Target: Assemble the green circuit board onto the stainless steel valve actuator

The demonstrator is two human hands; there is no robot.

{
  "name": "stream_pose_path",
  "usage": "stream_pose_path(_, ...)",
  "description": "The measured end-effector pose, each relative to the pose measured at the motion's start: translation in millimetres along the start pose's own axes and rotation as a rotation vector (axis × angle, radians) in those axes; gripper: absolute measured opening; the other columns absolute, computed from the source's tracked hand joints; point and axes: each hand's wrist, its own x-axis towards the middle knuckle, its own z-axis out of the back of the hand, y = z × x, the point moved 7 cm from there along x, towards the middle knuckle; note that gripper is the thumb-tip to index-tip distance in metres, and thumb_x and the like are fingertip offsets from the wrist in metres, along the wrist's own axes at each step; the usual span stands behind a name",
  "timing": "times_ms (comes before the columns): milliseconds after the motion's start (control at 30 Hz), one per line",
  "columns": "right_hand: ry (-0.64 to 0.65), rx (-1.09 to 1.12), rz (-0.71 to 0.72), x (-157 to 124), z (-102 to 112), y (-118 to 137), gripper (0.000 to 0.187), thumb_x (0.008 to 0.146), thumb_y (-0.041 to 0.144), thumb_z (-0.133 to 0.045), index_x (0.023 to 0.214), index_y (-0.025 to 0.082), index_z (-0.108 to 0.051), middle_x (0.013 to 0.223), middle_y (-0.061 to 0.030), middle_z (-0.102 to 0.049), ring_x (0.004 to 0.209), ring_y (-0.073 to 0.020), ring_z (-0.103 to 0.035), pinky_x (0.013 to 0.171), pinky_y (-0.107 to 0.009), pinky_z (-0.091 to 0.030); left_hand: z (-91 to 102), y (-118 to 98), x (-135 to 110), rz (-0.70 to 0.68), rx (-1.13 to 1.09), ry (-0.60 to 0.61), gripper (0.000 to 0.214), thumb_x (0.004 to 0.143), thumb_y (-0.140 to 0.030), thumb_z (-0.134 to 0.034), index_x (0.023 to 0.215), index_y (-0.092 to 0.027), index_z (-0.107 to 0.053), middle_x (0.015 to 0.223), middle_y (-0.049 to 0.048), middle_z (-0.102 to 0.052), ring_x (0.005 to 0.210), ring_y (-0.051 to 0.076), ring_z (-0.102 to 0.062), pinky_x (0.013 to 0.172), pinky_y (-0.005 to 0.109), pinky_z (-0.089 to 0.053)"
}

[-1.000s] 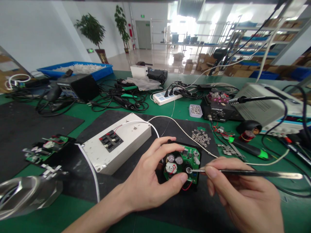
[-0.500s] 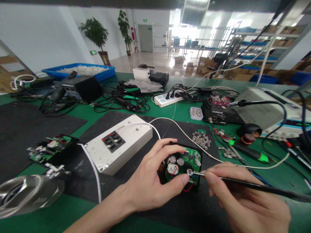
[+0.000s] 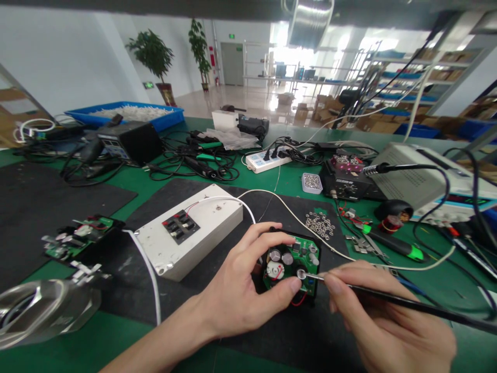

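Observation:
My left hand [image 3: 248,280] grips a green circuit board [image 3: 306,248] in a black housing, fingers over its far edge and thumb at the near side. Round capacitors, a white round part and a red wire show on the board. In my right hand [image 3: 380,311] is a slim black tool [image 3: 404,301] with a thin bright metal tip, held like a pen. Its tip meets a small silvery ring-shaped part [image 3: 301,274] on the board, beside my left thumb. Whether the tip grips that part or only touches it, I cannot tell.
A white box with black terminals [image 3: 205,223] lies left of my hands. Small metal rings [image 3: 320,225] are scattered on the black mat [image 3: 279,331]. Further left are another circuit board [image 3: 83,235] and a large metal fitting [image 3: 50,311]. A power strip [image 3: 264,161] and cables lie behind.
The view has shifted slightly. Both hands keep their grips, and the tool's tip stays at the same silvery part.

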Motion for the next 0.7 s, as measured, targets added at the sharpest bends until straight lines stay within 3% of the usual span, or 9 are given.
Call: stream_pose_path(700,-0.009,-0.035,0.074,-2.4,-0.6,1.2,0.024,0.091,0.000,-0.077,0.100,0.023,-0.077,0.080,0.0055,-0.078,0.066,-0.0083,-0.072,0.063,-0.017,-0.060,-0.8,-0.9,0.3,0.004,-0.006,-0.001,0.047,0.093,-0.030,-0.083,0.138,-0.027,-0.070,0.156,0.0128,-0.058,0.145,0.030,-0.061,0.124,0.048,-0.053)
